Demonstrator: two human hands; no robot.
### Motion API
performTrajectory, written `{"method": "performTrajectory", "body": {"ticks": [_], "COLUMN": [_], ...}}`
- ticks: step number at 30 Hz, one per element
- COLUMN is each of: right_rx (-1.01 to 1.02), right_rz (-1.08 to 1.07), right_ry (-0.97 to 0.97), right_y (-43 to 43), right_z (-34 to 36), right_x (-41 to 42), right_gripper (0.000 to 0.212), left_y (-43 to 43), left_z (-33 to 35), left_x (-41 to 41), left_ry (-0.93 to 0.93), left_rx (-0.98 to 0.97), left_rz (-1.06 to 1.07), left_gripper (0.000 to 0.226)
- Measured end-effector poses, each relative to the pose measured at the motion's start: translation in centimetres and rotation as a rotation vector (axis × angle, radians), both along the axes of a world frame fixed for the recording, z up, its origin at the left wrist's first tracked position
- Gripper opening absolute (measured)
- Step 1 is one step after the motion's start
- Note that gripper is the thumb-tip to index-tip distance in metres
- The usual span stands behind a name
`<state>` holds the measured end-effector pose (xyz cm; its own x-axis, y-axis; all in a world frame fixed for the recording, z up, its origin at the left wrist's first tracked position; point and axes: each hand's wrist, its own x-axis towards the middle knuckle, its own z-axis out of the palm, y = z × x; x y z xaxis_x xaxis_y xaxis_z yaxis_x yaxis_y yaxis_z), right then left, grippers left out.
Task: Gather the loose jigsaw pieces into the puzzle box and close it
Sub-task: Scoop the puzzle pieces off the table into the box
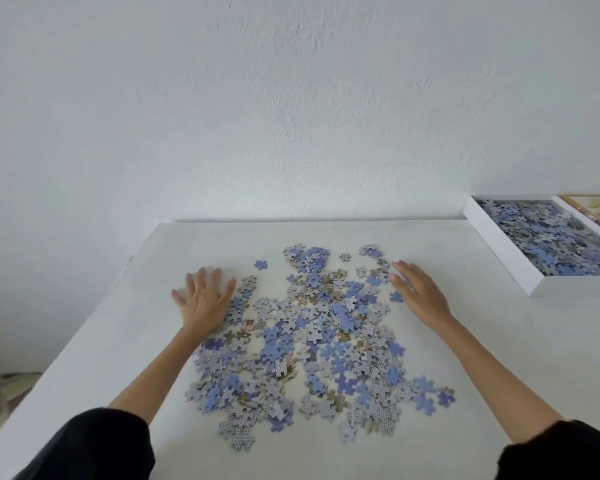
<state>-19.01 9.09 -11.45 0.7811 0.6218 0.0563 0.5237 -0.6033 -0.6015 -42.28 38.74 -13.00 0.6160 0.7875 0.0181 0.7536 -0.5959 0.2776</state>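
Both hands, left (203, 299) and right (418, 292), lie flat-fingered flanking the jigsaw pieces (312, 341).

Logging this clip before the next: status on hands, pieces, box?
Left hand, right hand open, flanking pile. Loose blue-and-grey cardboard jigsaw pieces spread on white table. White puzzle box far right, open, partly filled. Nothing blocking.

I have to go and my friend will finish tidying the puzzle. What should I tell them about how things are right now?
Left hand: open, flat at the left edge of the loose pieces, holding nothing.
Right hand: open at the pile's far right edge, holding nothing.
The pieces lie spread on the white table.
The puzzle box sits open at the far right.
Done: many pieces are in the box.
Left: gather the rest into the box, then close it.
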Motion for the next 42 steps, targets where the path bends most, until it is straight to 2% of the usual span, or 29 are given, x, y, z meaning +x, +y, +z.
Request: {"method": "performTrajectory", "body": {"ticks": [3,4,5,8,11,13,15,16,18,20,22,24,25,27,29,32,34,35,38,42], "right_rx": [-0.063,-0.065,-0.028,0.300,0.417,0.329,0.196,0.122,-0.016,-0.066,-0.092,-0.069,-0.007,0.173,0.247,0.121,-0.028,-0.062,-0.075,-0.043], "right_rz": [0.177,0.225,0.253,0.181,0.099,0.080,0.094,0.124,0.208,0.287,0.381,0.488,0.500,0.439,0.386,0.386,0.400,0.408,0.405,0.400], "right_ry": [-0.052,-0.076,-0.074,-0.051,-0.104,0.007,0.177,0.203,0.120,0.055,0.014,-0.014,0.015,0.124,0.166,0.255,0.181,0.131,0.106,0.172], "right_y": [0.9,1.3,1.8,2.9,3.8,4.2,4.8,5.1,5.9,6.4,6.6,6.6,6.7,7.0,7.6,9.0,9.6,9.7,9.4,8.1], "right_z": [-0.2,-0.3,-0.4,0.1,1.0,1.6,1.7,1.6,1.1,0.6,0.0,-0.5,-0.7,-0.3,0.7,1.7,1.7,1.6,1.4,0.6], "right_x": [-1.9,-2.4,-2.9,-3.0,-0.4,2.1,4.0,4.5,4.7,4.4,3.9,3.2,3.0,3.0,3.5,3.6,3.2,3.1,2.6,2.1], "right_gripper": [0.093,0.088,0.074,0.033,0.022,0.030,0.044,0.051,0.076,0.108,0.115,0.103,0.088,0.052,0.037,0.041,0.045,0.045,0.045,0.043], "left_y": [-1.0,-1.6,-2.2,-3.6,-2.9,-1.4,-0.3,0.1,0.2,-0.7,-1.9,-2.9,-3.1,-2.8,-2.4,-2.4,-2.9,-3.4,-4.6,-5.1], "left_z": [-0.6,-0.5,-0.2,1.2,2.5,2.8,2.9,2.8,2.6,2.6,2.5,2.2,2.2,2.3,2.7,3.2,3.4,3.6,3.4,3.0], "left_x": [0.7,1.1,1.6,3.3,5.5,7.1,8.3,8.8,9.6,10.2,10.6,10.7,10.7,11.0,11.7,12.8,13.7,14.0,14.5,13.0], "left_ry": [-0.064,-0.111,-0.180,-0.482,-0.633,-0.584,-0.466,-0.409,-0.342,-0.333,-0.310,-0.322,-0.350,-0.417,-0.439,-0.348,-0.262,-0.230,-0.211,-0.283], "left_rx": [-0.001,-0.032,-0.084,-0.309,-0.385,-0.405,-0.425,-0.418,-0.376,-0.365,-0.400,-0.469,-0.500,-0.517,-0.523,-0.529,-0.494,-0.486,-0.483,-0.612], "left_rz": [-0.095,-0.150,-0.213,-0.332,-0.307,-0.257,-0.235,-0.251,-0.311,-0.402,-0.504,-0.579,-0.594,-0.571,-0.535,-0.558,-0.612,-0.625,-0.643,-0.638], "left_gripper": [0.077,0.078,0.080,0.088,0.080,0.080,0.096,0.106,0.120,0.120,0.114,0.102,0.093,0.077,0.065,0.073,0.091,0.091,0.071,0.081]}}
